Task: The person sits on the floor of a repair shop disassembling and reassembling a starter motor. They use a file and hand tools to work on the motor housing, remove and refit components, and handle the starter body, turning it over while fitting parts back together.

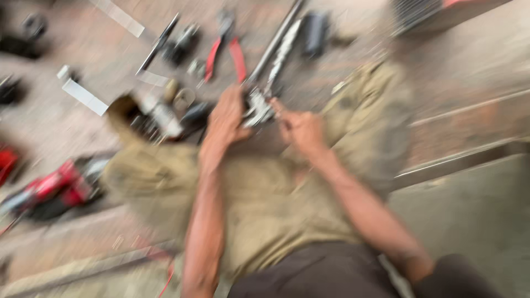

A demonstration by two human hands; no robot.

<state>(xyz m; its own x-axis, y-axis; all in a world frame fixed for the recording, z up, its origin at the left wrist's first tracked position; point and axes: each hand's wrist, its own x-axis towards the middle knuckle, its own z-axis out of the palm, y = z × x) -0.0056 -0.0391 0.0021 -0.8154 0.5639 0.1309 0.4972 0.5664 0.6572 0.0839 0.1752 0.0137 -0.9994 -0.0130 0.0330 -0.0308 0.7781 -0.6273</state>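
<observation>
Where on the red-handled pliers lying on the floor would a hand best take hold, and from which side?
Probably by the two red handles, coming from the near side. The pliers lie flat with the handles splayed open towards the person and the dark jaws pointing away. Small parts crowd the handles' left side; the frame is too blurred to judge finer detail.

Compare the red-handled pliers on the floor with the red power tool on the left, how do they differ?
The pliers lie near the top of the view, slim, handles spread; the power tool lies at the left, bulkier, red and black. The pliers are nearer the left hand and right hand. Both are untouched.
</observation>
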